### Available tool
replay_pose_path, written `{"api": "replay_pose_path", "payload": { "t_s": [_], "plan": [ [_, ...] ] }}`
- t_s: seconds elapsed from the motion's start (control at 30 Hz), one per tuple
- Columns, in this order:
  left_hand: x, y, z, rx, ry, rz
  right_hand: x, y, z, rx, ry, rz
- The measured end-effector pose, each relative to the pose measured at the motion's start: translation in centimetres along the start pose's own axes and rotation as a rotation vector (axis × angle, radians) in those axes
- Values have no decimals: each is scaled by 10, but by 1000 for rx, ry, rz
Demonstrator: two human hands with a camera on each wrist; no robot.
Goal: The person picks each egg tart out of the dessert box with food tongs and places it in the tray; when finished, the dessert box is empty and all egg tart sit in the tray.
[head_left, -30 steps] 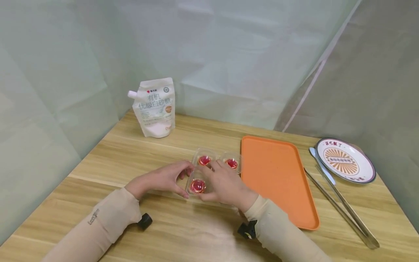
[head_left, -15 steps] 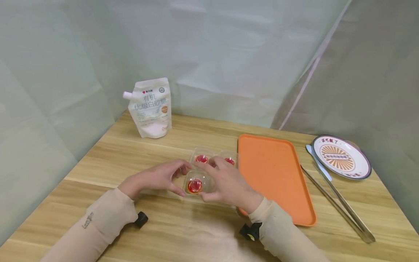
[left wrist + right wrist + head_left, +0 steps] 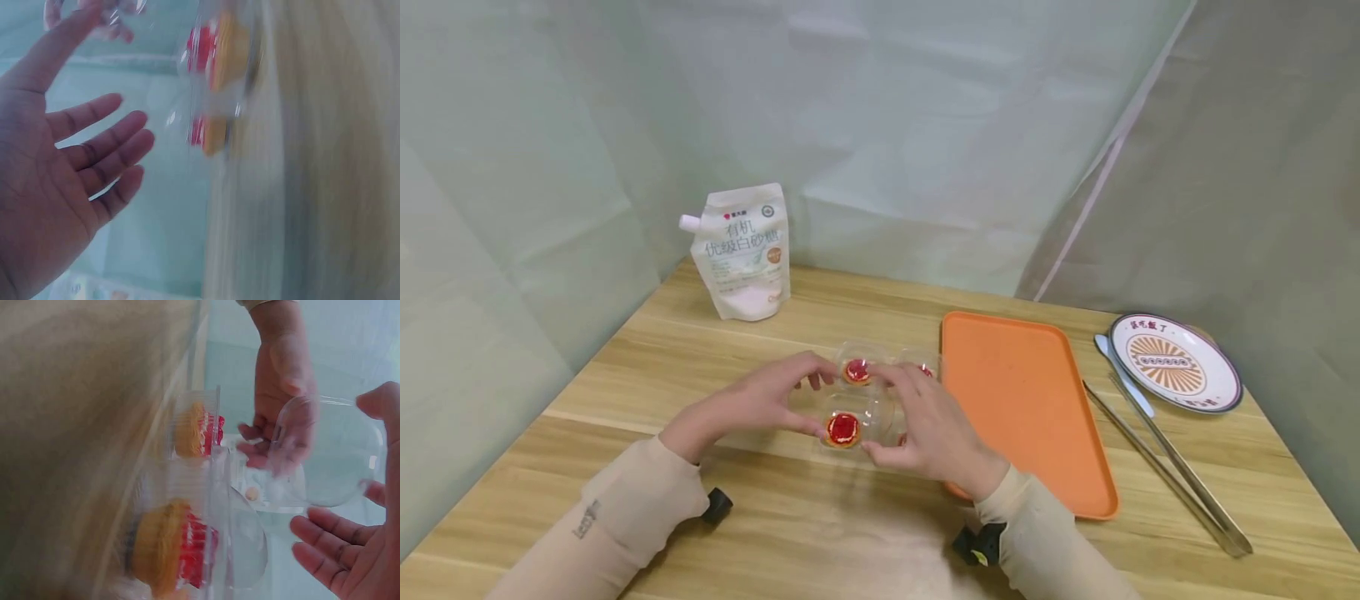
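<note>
A clear plastic lid (image 3: pixel 337 453) with rounded corners is held up between both hands. My right hand (image 3: pixel 943 429) grips its right edge with thumb and fingertips. Opposite, my left hand (image 3: pixel 748 404) has its thumb and index finger at the left edge, other fingers loosely spread. Beneath lies a clear plastic container (image 3: pixel 220 459) with compartments. The near-left one holds a small red-topped tart (image 3: pixel 842 430). Behind it sits a second tart (image 3: pixel 856 372), and a third tart (image 3: pixel 924 369) is partly covered by my right fingers. A clear dome (image 3: pixel 247 544) covers one compartment in the right wrist view.
An orange tray (image 3: pixel 1022 400) lies right of the container. Farther right are metal tongs (image 3: pixel 1180 475), a pale blue spreader (image 3: pixel 1126 379) and a patterned plate (image 3: pixel 1176 362). A white spouted pouch (image 3: pixel 742 254) stands at the back left of the wooden table (image 3: pixel 775 533).
The lid over the near-left tart has come up off the container, with both hands rising slightly at its sides. The tart's red top shows more sharply. The head view has shifted a little.
</note>
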State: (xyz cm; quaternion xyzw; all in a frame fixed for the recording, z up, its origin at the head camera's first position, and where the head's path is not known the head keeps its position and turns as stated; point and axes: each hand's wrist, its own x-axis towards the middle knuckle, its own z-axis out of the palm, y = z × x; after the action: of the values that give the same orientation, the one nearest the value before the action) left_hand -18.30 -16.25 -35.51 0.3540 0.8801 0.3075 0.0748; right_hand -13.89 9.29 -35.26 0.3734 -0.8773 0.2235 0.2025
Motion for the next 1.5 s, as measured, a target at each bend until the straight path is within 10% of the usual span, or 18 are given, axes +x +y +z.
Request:
{"api": "replay_pose_path", "payload": {
  "t_s": [0.27,0.9,1.5],
  "plan": [
    [3,21,15,2,29,131,-7,-1,1,203,91,51],
    [5,29,24,-108,71,105,-17,7,8,293,205,30],
    [-6,41,4,32,25,79,-25,-5,-6,322,63,83]
  ]
}}
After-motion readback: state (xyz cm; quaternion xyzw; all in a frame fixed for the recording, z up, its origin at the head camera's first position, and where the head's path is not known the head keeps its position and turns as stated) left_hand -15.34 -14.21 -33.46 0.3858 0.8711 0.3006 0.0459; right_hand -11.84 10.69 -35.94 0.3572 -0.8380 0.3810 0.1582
